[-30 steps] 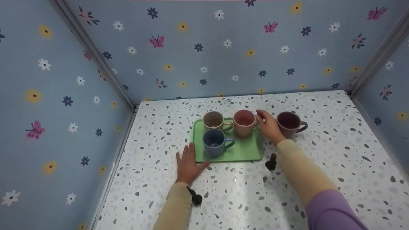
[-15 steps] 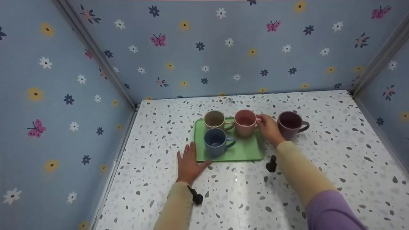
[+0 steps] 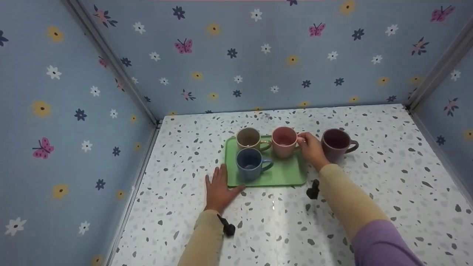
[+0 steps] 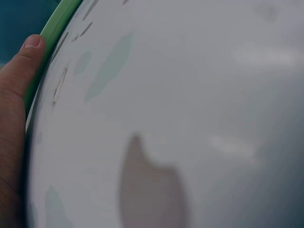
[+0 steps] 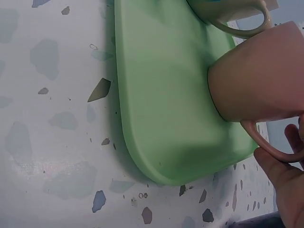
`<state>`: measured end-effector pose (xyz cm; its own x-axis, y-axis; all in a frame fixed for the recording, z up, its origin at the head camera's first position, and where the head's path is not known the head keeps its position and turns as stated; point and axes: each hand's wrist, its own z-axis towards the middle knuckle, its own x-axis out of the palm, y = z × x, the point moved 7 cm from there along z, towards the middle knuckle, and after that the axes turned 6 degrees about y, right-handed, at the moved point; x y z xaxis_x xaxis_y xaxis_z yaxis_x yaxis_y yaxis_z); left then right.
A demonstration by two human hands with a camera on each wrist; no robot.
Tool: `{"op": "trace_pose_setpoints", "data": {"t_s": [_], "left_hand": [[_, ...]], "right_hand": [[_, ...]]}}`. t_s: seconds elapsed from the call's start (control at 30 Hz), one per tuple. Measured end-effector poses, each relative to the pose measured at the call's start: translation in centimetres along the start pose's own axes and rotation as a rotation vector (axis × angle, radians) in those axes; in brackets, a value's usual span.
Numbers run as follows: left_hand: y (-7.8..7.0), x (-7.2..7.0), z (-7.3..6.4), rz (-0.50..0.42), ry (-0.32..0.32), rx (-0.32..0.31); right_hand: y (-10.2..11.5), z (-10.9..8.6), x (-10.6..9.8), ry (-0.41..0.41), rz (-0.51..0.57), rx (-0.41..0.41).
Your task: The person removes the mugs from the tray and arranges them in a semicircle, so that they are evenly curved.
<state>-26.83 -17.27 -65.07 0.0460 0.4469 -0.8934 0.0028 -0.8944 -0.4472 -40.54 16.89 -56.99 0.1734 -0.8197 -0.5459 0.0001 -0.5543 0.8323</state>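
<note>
A green tray (image 3: 282, 177) bears three mugs. At its back right stands a pink mug (image 3: 283, 146), its handle pinched between the thumb and fingers of my right hand (image 3: 313, 149). The right wrist view shows that handle (image 5: 266, 145) with the thumb against it. Beside it at the back left is a beige mug (image 3: 244, 138), partly covered by a blue mug (image 3: 248, 168) in front. My left hand (image 3: 218, 192) lies spread at the tray's front left corner, fingers along the left side, thumb at the front edge. In the left wrist view the thumb (image 4: 31, 52) touches the green rim.
A dark maroon mug (image 3: 334, 147) stands on the speckled table (image 3: 177, 166) right of the tray, just beyond my right hand, handle pointing right. Blue flowered panels (image 3: 266, 66) enclose the table at the back and both sides.
My right hand has closed its fingers and thumb on the pink mug's handle, coming slightly down from above it. The left hand and the mugs stay in place; the view shifts a little.
</note>
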Motion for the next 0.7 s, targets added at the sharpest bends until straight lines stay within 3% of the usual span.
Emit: {"op": "trace_pose_setpoints", "data": {"t_s": [0.47,0.7], "left_hand": [[0.0,-0.1,-0.1,-0.010,-0.004,0.009],[0.1,0.0,0.0,-0.016,-0.004,0.009]], "right_hand": [[1.5,-0.7,-0.9,0.012,0.050,0.019],[3.0,-1.0,-1.8,-0.022,0.038,-0.050]]}}
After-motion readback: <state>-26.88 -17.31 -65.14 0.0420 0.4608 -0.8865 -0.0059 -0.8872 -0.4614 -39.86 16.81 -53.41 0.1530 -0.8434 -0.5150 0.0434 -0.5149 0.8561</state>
